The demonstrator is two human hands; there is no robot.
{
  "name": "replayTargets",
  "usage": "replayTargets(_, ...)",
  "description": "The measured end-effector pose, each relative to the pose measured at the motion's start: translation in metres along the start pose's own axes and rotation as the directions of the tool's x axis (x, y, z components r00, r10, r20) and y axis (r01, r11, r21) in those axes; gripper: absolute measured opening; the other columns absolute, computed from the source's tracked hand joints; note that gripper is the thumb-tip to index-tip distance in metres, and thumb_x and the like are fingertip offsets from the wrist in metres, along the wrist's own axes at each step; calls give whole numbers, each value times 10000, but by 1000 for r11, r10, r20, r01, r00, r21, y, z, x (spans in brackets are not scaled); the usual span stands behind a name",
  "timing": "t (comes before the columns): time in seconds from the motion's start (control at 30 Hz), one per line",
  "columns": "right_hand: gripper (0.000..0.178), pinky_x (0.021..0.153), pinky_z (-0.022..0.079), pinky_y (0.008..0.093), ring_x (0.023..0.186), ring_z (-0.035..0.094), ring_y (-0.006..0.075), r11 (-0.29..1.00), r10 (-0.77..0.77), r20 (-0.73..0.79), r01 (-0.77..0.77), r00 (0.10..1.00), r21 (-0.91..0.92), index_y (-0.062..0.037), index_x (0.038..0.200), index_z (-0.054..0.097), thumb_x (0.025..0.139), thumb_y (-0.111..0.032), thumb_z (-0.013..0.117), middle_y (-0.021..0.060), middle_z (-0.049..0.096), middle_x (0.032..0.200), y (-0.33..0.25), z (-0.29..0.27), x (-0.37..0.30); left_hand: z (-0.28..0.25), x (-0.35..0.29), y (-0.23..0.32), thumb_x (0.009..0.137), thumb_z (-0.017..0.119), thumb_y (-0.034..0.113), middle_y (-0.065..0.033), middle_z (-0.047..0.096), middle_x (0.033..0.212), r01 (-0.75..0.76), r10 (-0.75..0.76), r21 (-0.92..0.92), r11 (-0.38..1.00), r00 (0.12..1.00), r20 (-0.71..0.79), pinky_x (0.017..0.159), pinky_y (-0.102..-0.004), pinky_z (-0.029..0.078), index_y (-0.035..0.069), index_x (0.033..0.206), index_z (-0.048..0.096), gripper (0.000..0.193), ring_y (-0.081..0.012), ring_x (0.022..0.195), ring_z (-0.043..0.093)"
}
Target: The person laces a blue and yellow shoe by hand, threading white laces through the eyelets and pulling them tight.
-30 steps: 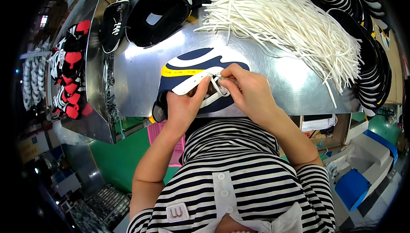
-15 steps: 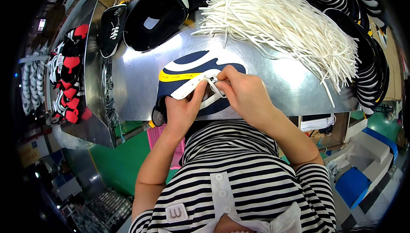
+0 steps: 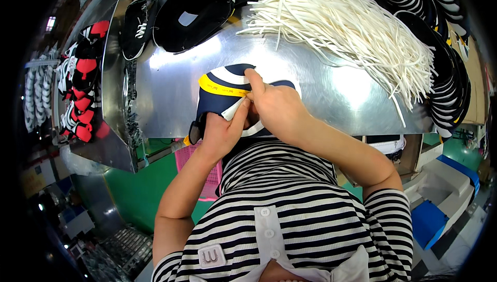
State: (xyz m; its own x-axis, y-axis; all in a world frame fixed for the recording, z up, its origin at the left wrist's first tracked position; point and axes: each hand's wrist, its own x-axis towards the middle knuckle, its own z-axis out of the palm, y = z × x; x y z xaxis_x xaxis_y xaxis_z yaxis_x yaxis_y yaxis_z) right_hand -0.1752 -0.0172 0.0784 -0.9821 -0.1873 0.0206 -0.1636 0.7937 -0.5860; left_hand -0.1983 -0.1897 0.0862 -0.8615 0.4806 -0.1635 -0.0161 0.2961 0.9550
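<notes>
A flat navy shoe upper [image 3: 208, 103] with white curved panels and a yellow strip lies at the table's near edge. My left hand [image 3: 223, 131] is partly inside its opening, thumb pressed against the white eyelet edge, closed on the upper. My right hand [image 3: 282, 108] reaches over the same edge, index finger bent onto the white and navy panel and its other fingers curled in, closed on the upper. The fingertips meet beside the yellow strip. Any lace between them is hidden by the fingers.
A big bundle of white laces [image 3: 341, 33] lies across the metal table [image 3: 165, 95]. Rows of stacked dark uppers [image 3: 451, 93] curve round the far right. Black uppers [image 3: 194, 15] lie at the far left. Red, black and white pieces [image 3: 85, 83] hang left; a pink basket [image 3: 209, 178] stands below.
My right hand has shifted left over the eyelet edge, its index finger moving onto the upper's far panel. The upper has bent and tilted. The white lace seen at the fingers is now covered.
</notes>
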Motion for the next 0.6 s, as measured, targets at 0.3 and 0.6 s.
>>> replayTargets(0.3,242,645,476,310,677,611,189,790,315,-35,-242,949,564,-20,1154,625,958,-161,606,96,630,737,18,-51,4,-13,17,3,995,600,172,-15,657,933,223,-219,-28,974,970,104,723,-240,478,-8,1070,639,199,-76,784,569)
replayTargets(0.6,249,691,463,243,754,565,93,632,356,-209,-71,911,772,-5,1179,609,981,-154,587,40,627,833,41,5,16,-2,33,-1,848,774,99,-60,730,993,191,-196,-53,980,973,-125,852,-275,519,-11,1050,715,238,-120,928,661)
